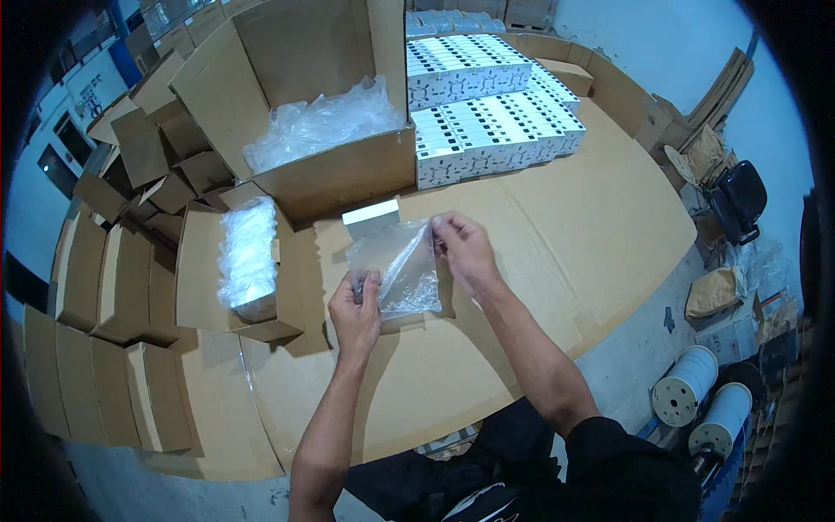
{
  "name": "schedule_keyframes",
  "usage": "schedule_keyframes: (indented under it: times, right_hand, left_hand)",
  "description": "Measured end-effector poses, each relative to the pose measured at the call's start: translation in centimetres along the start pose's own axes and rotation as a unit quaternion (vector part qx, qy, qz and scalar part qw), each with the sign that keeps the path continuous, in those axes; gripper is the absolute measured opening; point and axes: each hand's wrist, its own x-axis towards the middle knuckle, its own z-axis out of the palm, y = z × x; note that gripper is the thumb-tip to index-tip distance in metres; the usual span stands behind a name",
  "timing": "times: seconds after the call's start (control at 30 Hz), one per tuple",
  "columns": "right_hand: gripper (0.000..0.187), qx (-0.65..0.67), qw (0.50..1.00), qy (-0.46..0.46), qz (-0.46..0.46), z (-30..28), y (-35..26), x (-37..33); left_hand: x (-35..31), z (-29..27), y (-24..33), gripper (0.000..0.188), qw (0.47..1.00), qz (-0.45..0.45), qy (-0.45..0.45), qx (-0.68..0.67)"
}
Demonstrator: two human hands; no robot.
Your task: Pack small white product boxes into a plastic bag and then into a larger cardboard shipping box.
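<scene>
A clear plastic bag (402,271) is stretched between my two hands above the cardboard-covered table. My left hand (355,311) pinches its lower left side, thumb on top. At the bag's upper right corner, my right hand (465,250) grips the edge between thumb and fingers. Something small and dark shows by my left fingers, too unclear to name. Just beyond the bag lies a small white box (371,217), partly covered by it. Left of my hands, an open carton (291,291) holds a row of packed clear plastic bags (248,254).
Behind stands a large open carton (348,178) with loose plastic bags (326,126). Stacked white boxes (496,143) fill the table's back. Several empty cartons (104,278) crowd the left. Cable reels (685,383) and a black chair (738,200) stand on the right floor.
</scene>
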Motion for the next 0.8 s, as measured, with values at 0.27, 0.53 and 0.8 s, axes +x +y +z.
schedule_keyframes:
  times: [0.27,0.53,0.8]
  right_hand:
    - [0.03,-0.468,0.784,-0.074,-0.401,3.2,-5.5,0.0]
    - [0.019,-0.518,0.746,-0.17,-0.382,4.8,-5.5,0.6]
    - [0.032,-0.458,0.824,-0.238,-0.235,6.4,-5.9,0.8]
  left_hand:
    - [0.3,-0.2,-0.1,0.021,0.998,0.044,0.034,0.02]
    - [0.4,-0.6,0.6,0.032,0.995,0.016,0.056,0.078]
    - [0.4,-0.6,1.0,0.032,0.996,-0.015,0.047,0.076]
